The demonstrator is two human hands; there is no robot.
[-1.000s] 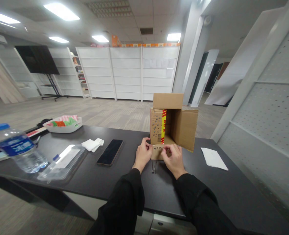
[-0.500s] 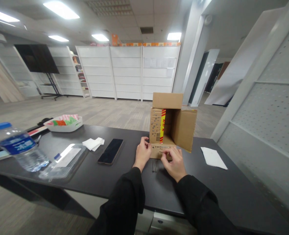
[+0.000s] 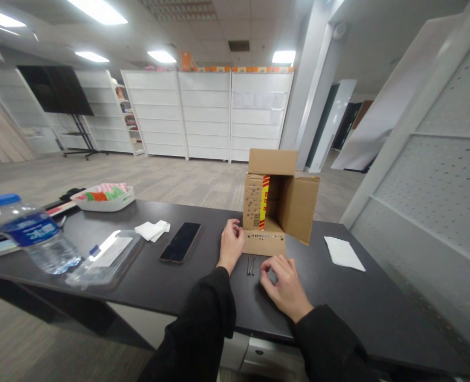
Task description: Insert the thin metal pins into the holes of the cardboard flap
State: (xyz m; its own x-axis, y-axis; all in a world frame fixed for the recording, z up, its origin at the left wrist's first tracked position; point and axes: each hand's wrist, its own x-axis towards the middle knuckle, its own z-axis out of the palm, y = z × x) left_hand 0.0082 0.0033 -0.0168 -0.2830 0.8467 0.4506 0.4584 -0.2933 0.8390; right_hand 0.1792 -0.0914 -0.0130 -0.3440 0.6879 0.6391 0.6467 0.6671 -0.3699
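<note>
An open cardboard box (image 3: 254, 204) lies on its side on the dark table, its mouth facing me. Its lower flap (image 3: 264, 245) rests on the tabletop and has rows of small holes. Beside the left edge of that flap is my left hand (image 3: 232, 245), fingers curled inward; what they grip, if anything, is hidden. My right hand (image 3: 285, 284) is nearer to me, apart from the flap, with thumb and index finger curled together; nothing shows clearly between them. Just left of it lie a few thin metal screws or nails (image 3: 251, 266).
A black phone (image 3: 180, 242), crumpled tissue (image 3: 153, 230), clear plastic case (image 3: 105, 258) and water bottle (image 3: 36, 233) are to the left. A white basket (image 3: 103, 199) stands behind them. Folded white paper (image 3: 344, 253) lies right of the box, near a perforated partition (image 3: 429, 196).
My right hand has drawn back from the lower flap toward me; the thin dark piece earlier at its fingertips no longer shows there. My left hand has barely moved.
</note>
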